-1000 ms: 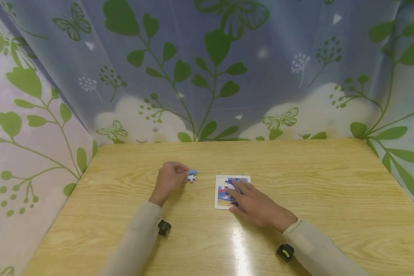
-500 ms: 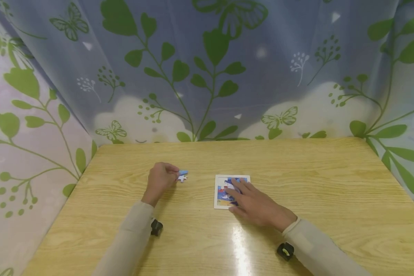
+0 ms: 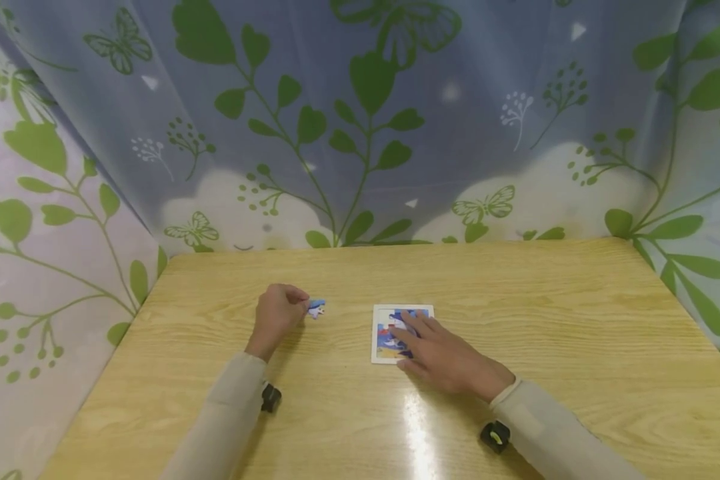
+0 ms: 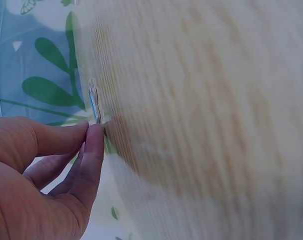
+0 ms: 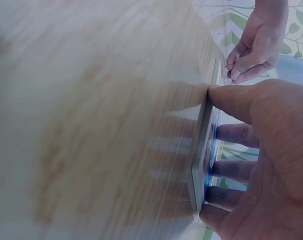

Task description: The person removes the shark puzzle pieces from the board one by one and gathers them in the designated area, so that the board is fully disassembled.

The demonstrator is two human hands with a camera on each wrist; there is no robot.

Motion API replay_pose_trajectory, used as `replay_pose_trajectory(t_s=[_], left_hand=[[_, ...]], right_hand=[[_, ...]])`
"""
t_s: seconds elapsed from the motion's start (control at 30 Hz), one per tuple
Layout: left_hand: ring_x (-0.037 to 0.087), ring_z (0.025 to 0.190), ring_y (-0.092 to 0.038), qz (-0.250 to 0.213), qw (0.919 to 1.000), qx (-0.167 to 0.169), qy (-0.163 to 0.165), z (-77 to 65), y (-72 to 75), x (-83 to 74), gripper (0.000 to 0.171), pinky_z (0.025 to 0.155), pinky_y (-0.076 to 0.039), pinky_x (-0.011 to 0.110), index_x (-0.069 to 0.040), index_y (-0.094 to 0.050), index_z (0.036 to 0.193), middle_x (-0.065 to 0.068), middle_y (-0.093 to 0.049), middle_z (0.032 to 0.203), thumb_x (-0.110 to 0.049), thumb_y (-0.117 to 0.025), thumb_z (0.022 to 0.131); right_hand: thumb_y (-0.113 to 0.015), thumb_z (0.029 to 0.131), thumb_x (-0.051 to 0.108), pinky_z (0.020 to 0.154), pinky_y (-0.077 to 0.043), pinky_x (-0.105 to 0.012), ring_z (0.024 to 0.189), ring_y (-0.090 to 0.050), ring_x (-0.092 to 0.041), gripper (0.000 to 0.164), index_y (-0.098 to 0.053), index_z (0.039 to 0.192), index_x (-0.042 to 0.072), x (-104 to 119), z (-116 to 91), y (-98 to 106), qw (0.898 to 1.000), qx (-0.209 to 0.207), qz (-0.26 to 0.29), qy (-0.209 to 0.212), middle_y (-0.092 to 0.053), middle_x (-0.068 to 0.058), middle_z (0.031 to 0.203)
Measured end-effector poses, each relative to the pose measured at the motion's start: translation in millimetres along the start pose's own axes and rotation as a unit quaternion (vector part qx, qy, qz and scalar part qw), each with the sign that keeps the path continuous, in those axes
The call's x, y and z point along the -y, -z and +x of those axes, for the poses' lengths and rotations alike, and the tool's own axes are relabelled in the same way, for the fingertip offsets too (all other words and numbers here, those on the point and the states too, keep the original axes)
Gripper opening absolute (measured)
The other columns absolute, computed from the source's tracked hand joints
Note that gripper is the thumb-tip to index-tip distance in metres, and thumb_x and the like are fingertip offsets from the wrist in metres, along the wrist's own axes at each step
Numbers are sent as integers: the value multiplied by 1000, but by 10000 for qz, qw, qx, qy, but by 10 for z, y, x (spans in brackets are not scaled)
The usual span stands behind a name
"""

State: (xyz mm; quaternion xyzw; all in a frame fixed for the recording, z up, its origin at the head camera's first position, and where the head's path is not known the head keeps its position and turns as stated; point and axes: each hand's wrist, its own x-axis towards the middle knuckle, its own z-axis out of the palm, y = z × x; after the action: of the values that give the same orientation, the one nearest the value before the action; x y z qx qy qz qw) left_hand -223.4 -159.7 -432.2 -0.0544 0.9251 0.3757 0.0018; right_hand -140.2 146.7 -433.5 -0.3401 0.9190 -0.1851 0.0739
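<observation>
My left hand point(image 3: 278, 317) pinches a blue and white jigsaw puzzle piece point(image 3: 317, 309) between thumb and fingertips, over the table left of the puzzle. The left wrist view shows the piece point(image 4: 94, 100) edge-on as a thin strip beyond the fingertips. A small square puzzle board point(image 3: 375, 340) with a white frame lies to the right, partly filled with blue, white, red and yellow pieces. My right hand point(image 3: 450, 360) rests on it with fingers spread over the picture, covering its right part. In the right wrist view, the thumb point(image 5: 231, 98) touches the board's edge.
The wood-grain table point(image 3: 534, 307) reaches back to a blue and white curtain point(image 3: 444, 133) printed with green leaves and butterflies. Patterned cloth also hangs at the left and right. Black wrist devices point(image 3: 495, 437) sit below both cuffs.
My left hand has moved left, away from the puzzle board, carrying the puzzle piece, and then nearly stopped; the piece is slightly turned. My right hand has stayed on the board.
</observation>
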Motion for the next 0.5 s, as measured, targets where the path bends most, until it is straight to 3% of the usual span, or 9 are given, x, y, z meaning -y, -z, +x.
replay_pose_trajectory(t_s=[0.23, 0.5], left_hand=[[28, 89, -70, 170, 9983, -70, -550, -98, -47, -109, 12, 78, -56, 45, -1, -78, 100, 12, -76, 98, -7, -71, 91], [24, 87, -71, 148, 9928, 485, -1084, -287, -272, -378, 11, 76, -58, 40, -2, -77, 100, 9, -75, 98, -7, -75, 91]], right_hand=[[-52, 106, 29, 119, -19, -58, 146, -23, -51, 56, -41, 151, -2, -12, 6, -21, 10000, 17, -34, -43, -27, -31, 159], [-53, 106, 30, 119, -19, -58, 147, -22, -50, 56, -41, 152, 0, -19, 12, -33, 9999, 36, -25, -104, -26, -29, 160]])
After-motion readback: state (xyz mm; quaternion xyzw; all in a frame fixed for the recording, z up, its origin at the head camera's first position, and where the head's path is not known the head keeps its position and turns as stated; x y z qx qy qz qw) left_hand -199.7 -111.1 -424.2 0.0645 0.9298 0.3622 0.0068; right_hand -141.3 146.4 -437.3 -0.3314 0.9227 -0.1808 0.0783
